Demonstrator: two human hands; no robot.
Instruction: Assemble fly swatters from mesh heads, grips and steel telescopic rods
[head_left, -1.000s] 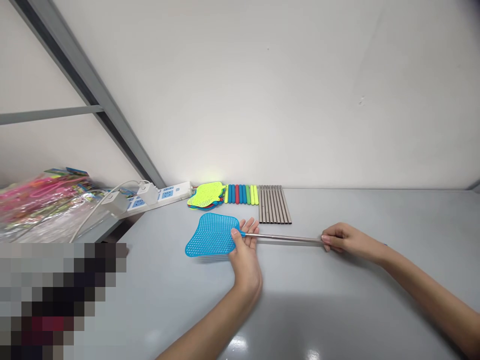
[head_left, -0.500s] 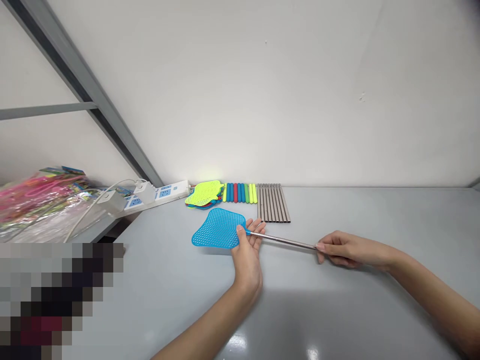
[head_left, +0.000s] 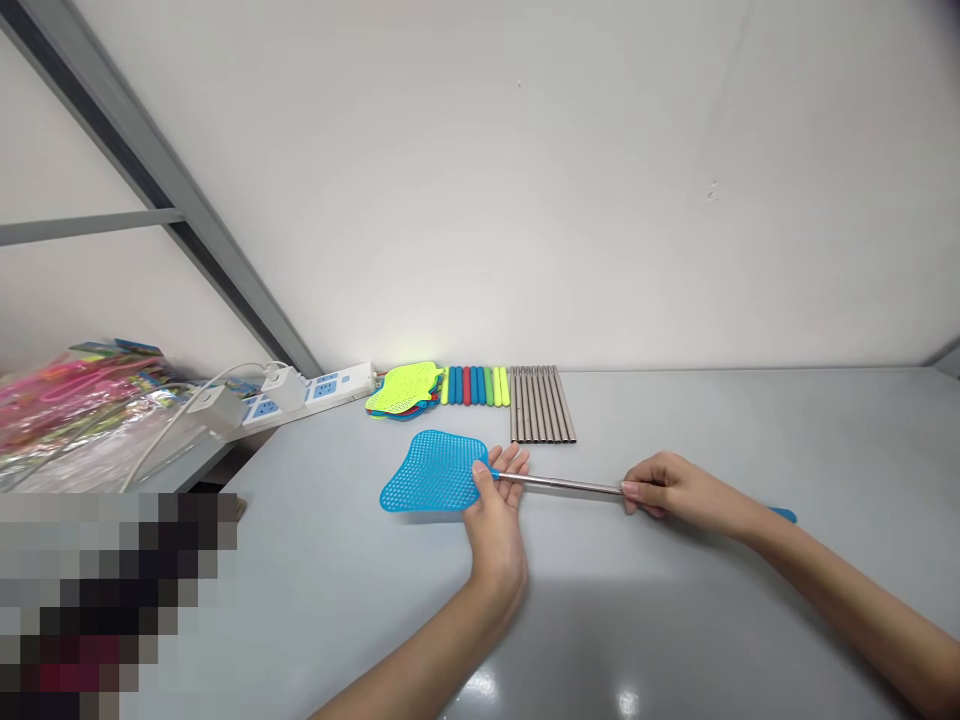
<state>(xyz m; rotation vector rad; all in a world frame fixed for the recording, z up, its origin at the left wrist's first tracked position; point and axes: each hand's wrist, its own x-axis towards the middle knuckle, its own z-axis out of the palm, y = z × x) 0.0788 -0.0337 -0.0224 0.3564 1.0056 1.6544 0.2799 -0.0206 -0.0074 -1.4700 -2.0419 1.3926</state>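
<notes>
Above the grey table, a fly swatter with a blue perforated head and a thin metal rod lies crosswise between my hands. My left hand pinches its blue neck, thumb on top and the other fingers stretched out underneath. Farther along, my right hand is closed on the rod, thumb against fingertips. A blue handle end shows past my right wrist, in line with the rod; the stretch between is hidden by that hand and forearm.
Along the wall lie stacked swatter heads, a row of coloured handles and several metal tubes. A white power strip with plugged-in adapters and bagged pink items are at the left. A grey frame post slants there.
My right hand has shifted slightly left along the rod, and the blue handle end now shows beyond my wrist. The swatter sits a little lower in view; my left hand keeps its hold.
</notes>
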